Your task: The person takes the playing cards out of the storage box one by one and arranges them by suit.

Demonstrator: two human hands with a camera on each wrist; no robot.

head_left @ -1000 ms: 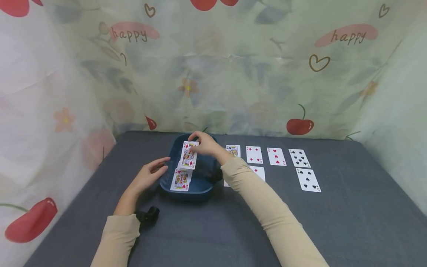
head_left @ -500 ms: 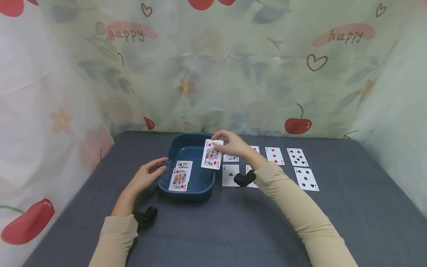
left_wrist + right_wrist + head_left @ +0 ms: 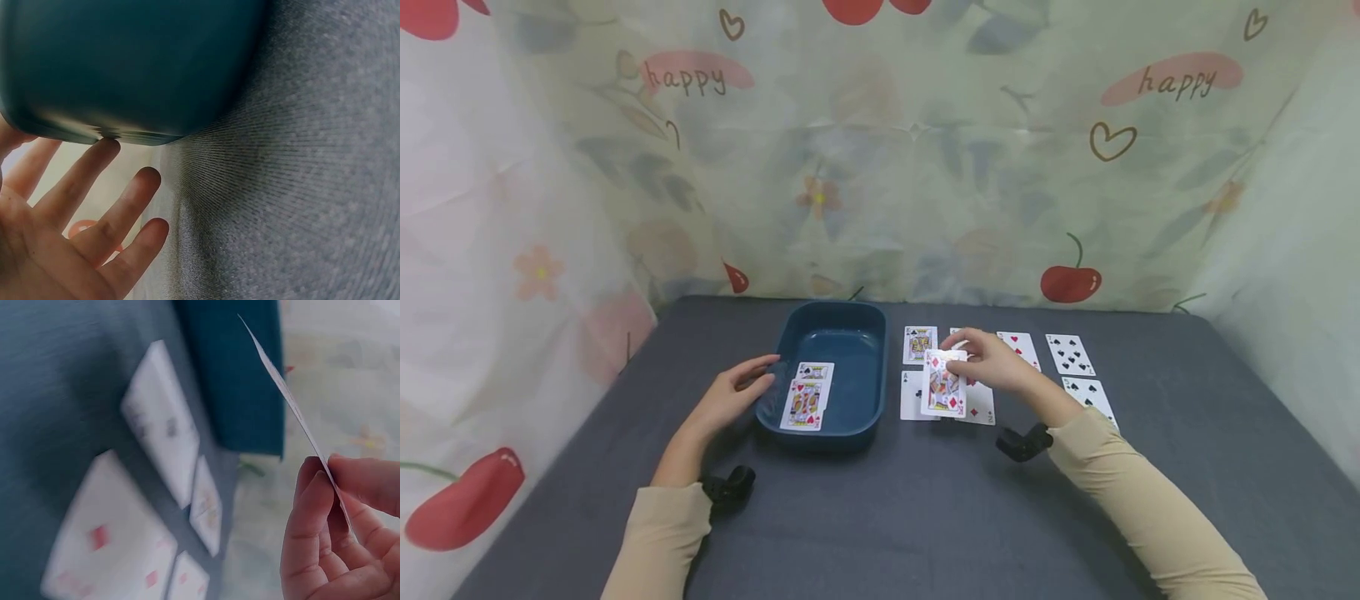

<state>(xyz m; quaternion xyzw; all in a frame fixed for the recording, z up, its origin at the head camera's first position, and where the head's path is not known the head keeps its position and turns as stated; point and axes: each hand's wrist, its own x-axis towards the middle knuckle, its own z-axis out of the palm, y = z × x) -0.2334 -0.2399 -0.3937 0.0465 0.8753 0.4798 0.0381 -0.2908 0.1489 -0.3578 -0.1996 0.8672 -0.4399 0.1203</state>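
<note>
Between the thumb and fingers of my right hand [image 3: 1000, 368] is a playing card [image 3: 942, 385], a red-diamond face card, held above the cards on the table. Seen edge-on in the right wrist view, the same card [image 3: 294, 406] is pinched near one end. My left hand [image 3: 722, 406] is at the left side of the blue tray [image 3: 859, 392], fingers spread and nearly straight. In the left wrist view a fingertip meets the tray's edge [image 3: 134, 134]. Inside the tray a king of hearts [image 3: 803, 408] overlaps a black-suited king [image 3: 814, 372].
Face-up cards lie in two rows right of the tray: a king of clubs [image 3: 919, 344], an ace of clubs [image 3: 910, 392], a two of diamonds [image 3: 982, 408], a three of hearts [image 3: 1017, 342], a seven of spades [image 3: 1070, 355] and a five of spades [image 3: 1088, 397]. A patterned curtain [image 3: 917, 192] stands behind.
My right hand has carried the diamond face card out from over the tray, rightward and lower, to above the laid-out cards. The left hand has stayed at the tray.
</note>
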